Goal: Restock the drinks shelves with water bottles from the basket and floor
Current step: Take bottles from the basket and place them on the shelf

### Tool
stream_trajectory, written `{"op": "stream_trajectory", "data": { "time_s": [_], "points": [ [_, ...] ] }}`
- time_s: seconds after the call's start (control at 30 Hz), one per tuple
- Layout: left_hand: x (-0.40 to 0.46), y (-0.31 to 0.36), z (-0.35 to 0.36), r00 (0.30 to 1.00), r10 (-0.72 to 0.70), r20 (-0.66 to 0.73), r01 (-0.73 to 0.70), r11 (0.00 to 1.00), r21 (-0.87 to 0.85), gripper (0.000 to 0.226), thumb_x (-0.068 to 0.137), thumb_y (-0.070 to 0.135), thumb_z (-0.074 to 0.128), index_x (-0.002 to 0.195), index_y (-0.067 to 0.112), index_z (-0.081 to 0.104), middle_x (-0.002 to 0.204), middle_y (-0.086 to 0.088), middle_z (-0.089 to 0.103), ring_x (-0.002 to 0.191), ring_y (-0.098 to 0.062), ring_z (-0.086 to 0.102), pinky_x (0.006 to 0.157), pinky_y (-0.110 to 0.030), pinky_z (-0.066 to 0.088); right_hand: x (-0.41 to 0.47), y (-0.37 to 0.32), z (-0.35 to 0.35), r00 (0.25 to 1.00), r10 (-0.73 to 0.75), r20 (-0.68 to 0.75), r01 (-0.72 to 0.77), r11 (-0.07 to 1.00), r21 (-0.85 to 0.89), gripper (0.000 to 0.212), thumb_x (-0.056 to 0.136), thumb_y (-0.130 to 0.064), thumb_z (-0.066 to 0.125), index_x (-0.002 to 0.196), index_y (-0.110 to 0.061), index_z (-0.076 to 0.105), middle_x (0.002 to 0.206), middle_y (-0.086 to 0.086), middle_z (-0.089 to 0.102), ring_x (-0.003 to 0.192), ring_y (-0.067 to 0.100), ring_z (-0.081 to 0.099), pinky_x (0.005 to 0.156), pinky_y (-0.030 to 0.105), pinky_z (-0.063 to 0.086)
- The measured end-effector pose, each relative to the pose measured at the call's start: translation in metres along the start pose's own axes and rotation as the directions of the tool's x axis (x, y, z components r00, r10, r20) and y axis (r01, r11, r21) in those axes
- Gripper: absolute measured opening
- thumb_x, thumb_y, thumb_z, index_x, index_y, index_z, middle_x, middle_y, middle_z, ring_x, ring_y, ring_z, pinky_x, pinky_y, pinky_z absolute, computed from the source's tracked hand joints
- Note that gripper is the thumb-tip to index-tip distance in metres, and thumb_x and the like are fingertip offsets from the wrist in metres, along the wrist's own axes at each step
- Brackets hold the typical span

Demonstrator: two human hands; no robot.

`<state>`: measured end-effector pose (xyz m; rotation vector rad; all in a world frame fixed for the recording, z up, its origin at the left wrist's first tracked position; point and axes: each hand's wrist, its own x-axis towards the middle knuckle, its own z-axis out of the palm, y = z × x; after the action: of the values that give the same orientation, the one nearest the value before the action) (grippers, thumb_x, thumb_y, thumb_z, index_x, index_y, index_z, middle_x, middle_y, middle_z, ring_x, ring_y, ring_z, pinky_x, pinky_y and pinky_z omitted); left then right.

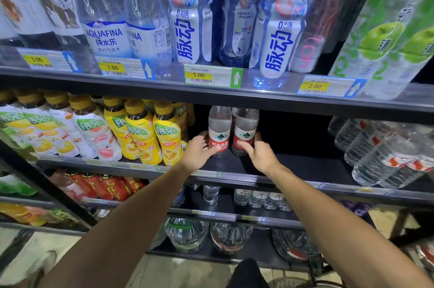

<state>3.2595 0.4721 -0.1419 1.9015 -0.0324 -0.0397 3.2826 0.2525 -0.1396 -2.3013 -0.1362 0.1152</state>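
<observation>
Two clear water bottles with red labels stand upright side by side on the dark middle shelf [305, 167]. My left hand [198, 152] wraps around the lower part of the left water bottle [219, 128]. My right hand [257, 155] grips the base of the right water bottle [245, 125]. Both bottles rest on the shelf, with a third bottle partly hidden behind them. The basket and the floor bottles are out of sight.
Yellow tea bottles [143, 132] stand close on the left. More water bottles [385, 153] lie stacked at the right end of the same shelf, with a dark gap between. The upper shelf edge with price tags [211, 76] hangs just above. Large water jugs [187, 233] fill the bottom shelf.
</observation>
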Motion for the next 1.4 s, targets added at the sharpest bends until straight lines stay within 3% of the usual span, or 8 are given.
{"op": "stream_trajectory", "data": {
  "time_s": [0.23,0.37,0.6,0.87,1.0,1.13,1.23,1.4],
  "points": [
    [0.027,-0.005,0.010,0.990,0.117,-0.079,-0.101,0.977,0.186,0.058,0.094,0.015,0.070,0.146,0.009,0.046,0.138,-0.009,0.062,0.123,-0.020,0.058,0.093,-0.012,0.038,0.027,0.012,0.005,0.998,-0.033,-0.053,0.034,0.999,0.008,0.067,0.101,-0.046,0.054,0.155,-0.016,0.030,0.148,0.016,0.053,0.130,0.037,0.055,0.102,0.036,0.044],
    [0.040,-0.014,0.017,0.990,0.099,-0.096,-0.075,0.972,0.223,0.059,0.095,0.010,0.065,0.150,0.010,0.041,0.145,-0.013,0.056,0.132,-0.030,0.053,0.102,-0.024,0.038,0.034,0.009,0.010,0.996,-0.025,-0.086,0.036,0.991,0.130,0.066,0.098,-0.052,0.056,0.153,-0.021,0.035,0.149,0.007,0.053,0.133,0.028,0.053,0.100,0.028,0.037],
    [0.063,-0.023,0.016,0.993,0.059,-0.100,-0.038,0.980,0.196,0.054,0.098,0.018,0.064,0.147,0.014,0.043,0.149,-0.013,0.052,0.136,-0.031,0.051,0.113,-0.038,0.040,0.054,0.003,0.020,0.992,0.006,-0.127,0.020,0.979,0.201,0.061,0.097,-0.046,0.062,0.146,-0.014,0.044,0.144,0.010,0.059,0.129,0.030,0.058,0.107,0.041,0.045],
    [0.073,-0.011,0.012,0.998,0.027,-0.054,-0.011,0.960,0.280,0.067,0.105,0.035,0.051,0.160,0.015,0.019,0.163,-0.010,0.033,0.147,-0.029,0.037,0.116,-0.033,0.031,0.074,-0.003,0.027,0.984,-0.002,-0.179,0.028,0.990,0.140,0.057,0.099,-0.041,0.062,0.139,-0.004,0.048,0.140,0.018,0.061,0.126,0.036,0.060,0.086,0.025,0.037],
    [0.057,0.002,0.014,0.998,0.041,-0.037,-0.028,0.957,0.289,0.066,0.103,0.040,0.053,0.159,0.019,0.024,0.165,-0.007,0.029,0.150,-0.025,0.032,0.118,-0.026,0.026,0.069,-0.002,0.021,0.996,0.019,-0.084,-0.008,0.992,0.124,0.067,0.098,-0.045,0.062,0.148,-0.005,0.042,0.150,0.017,0.052,0.136,0.034,0.051,0.098,0.026,0.037],
    [0.031,0.010,0.009,0.992,-0.123,0.006,0.103,0.852,0.513,0.053,0.101,0.039,0.056,0.144,0.008,0.047,0.143,-0.020,0.054,0.130,-0.036,0.052,0.099,-0.031,0.042,0.038,0.005,0.005,0.985,0.145,0.092,-0.144,0.989,-0.023,0.105,0.090,-0.061,0.065,0.162,-0.008,0.011,0.169,0.013,0.016,0.155,0.031,0.021,0.124,0.036,0.022],
    [0.007,0.022,0.006,0.979,-0.193,0.061,0.102,0.732,0.673,0.049,0.102,0.045,0.052,0.124,0.001,0.055,0.126,-0.023,0.059,0.122,-0.039,0.053,0.097,-0.038,0.044,0.005,0.005,-0.012,0.990,0.105,0.093,-0.094,0.988,-0.122,0.093,0.089,-0.058,0.069,0.158,-0.012,0.027,0.159,0.016,0.039,0.144,0.034,0.039,0.113,0.030,0.032],
    [-0.051,0.041,-0.001,0.961,-0.006,0.276,-0.217,0.601,0.769,0.072,0.103,0.040,0.053,0.159,0.008,0.022,0.163,-0.015,0.028,0.152,-0.032,0.021,0.124,-0.042,0.018,-0.071,-0.014,-0.040,0.992,0.045,0.122,-0.016,0.973,-0.230,0.082,0.095,-0.052,0.063,0.158,-0.009,0.032,0.160,0.014,0.035,0.150,0.028,0.030,0.124,0.036,0.023]
  ]
}}
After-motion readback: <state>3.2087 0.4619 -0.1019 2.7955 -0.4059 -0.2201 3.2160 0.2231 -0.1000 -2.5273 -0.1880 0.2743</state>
